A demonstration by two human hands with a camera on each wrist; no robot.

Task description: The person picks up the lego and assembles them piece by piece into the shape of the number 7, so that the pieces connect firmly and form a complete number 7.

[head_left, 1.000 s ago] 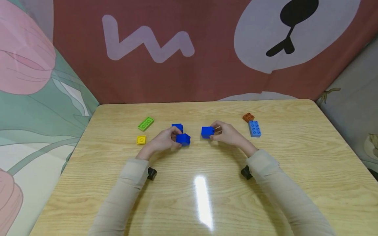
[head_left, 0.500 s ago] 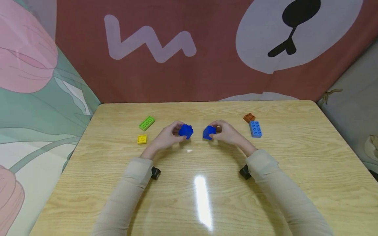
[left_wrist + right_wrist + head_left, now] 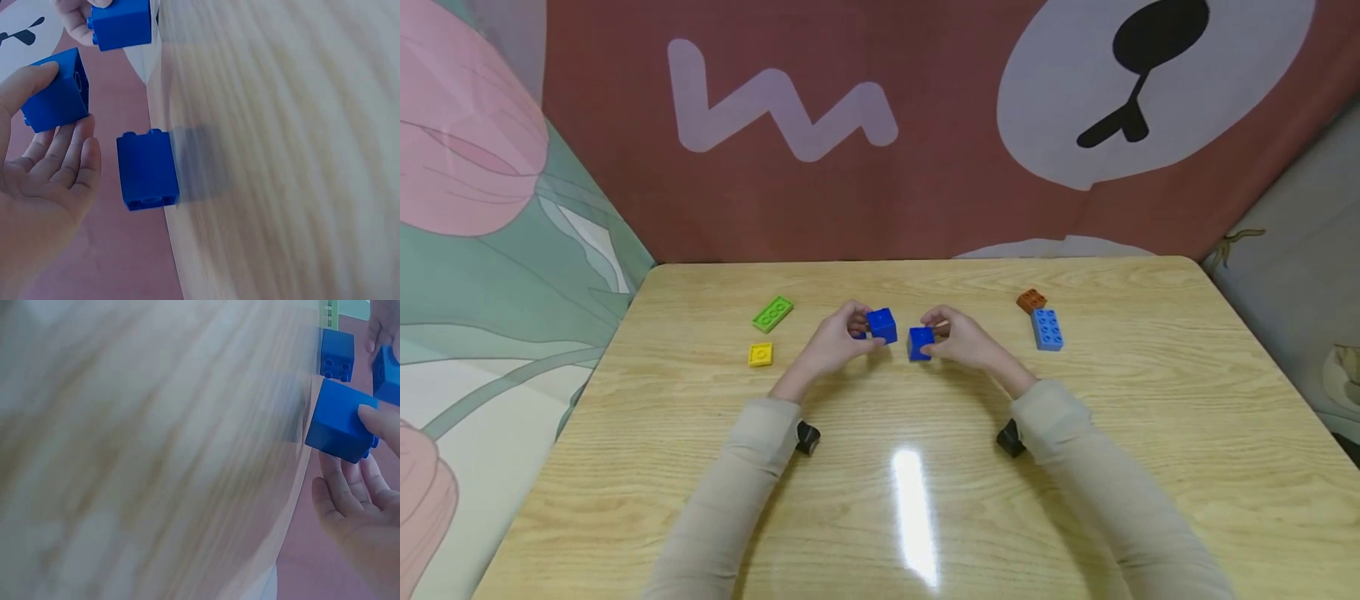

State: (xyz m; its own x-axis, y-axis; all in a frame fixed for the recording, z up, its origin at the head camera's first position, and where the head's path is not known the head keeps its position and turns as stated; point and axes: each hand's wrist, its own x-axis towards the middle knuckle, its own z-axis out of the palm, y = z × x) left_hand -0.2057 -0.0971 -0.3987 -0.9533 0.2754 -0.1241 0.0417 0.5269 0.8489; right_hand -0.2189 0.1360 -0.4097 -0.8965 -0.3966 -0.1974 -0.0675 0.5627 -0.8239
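Note:
My left hand (image 3: 835,342) pinches a blue building brick (image 3: 882,326) between thumb and fingers, lifted off the table. In the left wrist view this brick (image 3: 56,94) has its hollow underside turned to the right. With thumb and fingertips my right hand (image 3: 962,337) holds a second blue brick (image 3: 919,343), a small gap away from the first. Studs show on the side of this brick (image 3: 340,419) nearest the palm. Whether it touches the table is unclear. A third blue brick (image 3: 149,170) stands on the table by the left hand, mostly hidden by it in the head view.
Left on the wooden table (image 3: 865,517) lie a flat green brick (image 3: 772,314) and a yellow one (image 3: 761,354). Toward the right, a brown brick (image 3: 1032,301) touches a light blue brick (image 3: 1047,329). A patterned wall covering (image 3: 850,200) rises behind the table's far edge.
My left hand has moved its brick up and to the right and turned it. The right hand has turned its brick and shifted slightly left, so the two bricks are closer together.

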